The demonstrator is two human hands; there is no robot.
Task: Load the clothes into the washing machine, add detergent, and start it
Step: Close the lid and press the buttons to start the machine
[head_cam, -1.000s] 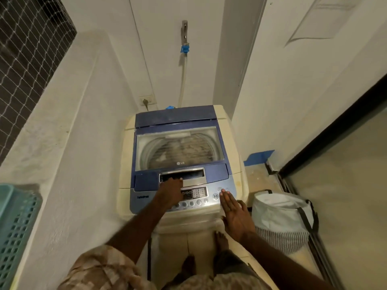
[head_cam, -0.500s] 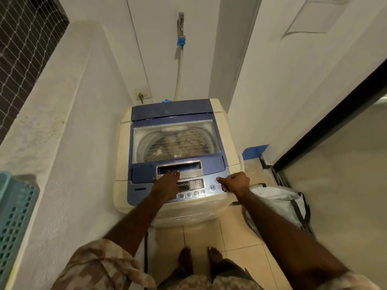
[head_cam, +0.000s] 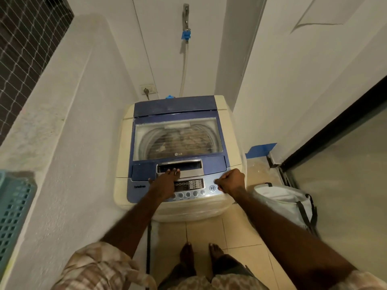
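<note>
From the head camera, looking down over the person's arms, the big change is on the right side. A second ago the right hand (head_cam: 231, 182) lay flat and low, off the front edge of the washing machine (head_cam: 230, 126) above the white laundry bag (head_cam: 280, 203). Half a second ago it had come up to the corner of the control panel (head_cam: 189, 188), and now it sits there curled into a loose fist, one fingertip out and set just beside the play/pause button (head_cam: 212, 188), at or on a small button next to it. I cannot tell whether it is actually pressing. That grip is closed on itself and holds nothing.

The left hand (head_cam: 166, 183) has hardly moved through all this. It rests flat, fingers together and extended toward the silver lid handle (head_cam: 184, 167), palm over the left part of the panel, gripping nothing.

The lid (head_cam: 177, 141) is down, and through its window the clothes (head_cam: 188, 141) show as a brownish heap inside the drum. The display looks lit. I see no detergent container anywhere, so whether it went in I cannot say.

To my eye loading is finished and the person is at the starting step, picking buttons on the right end of the panel.
</note>
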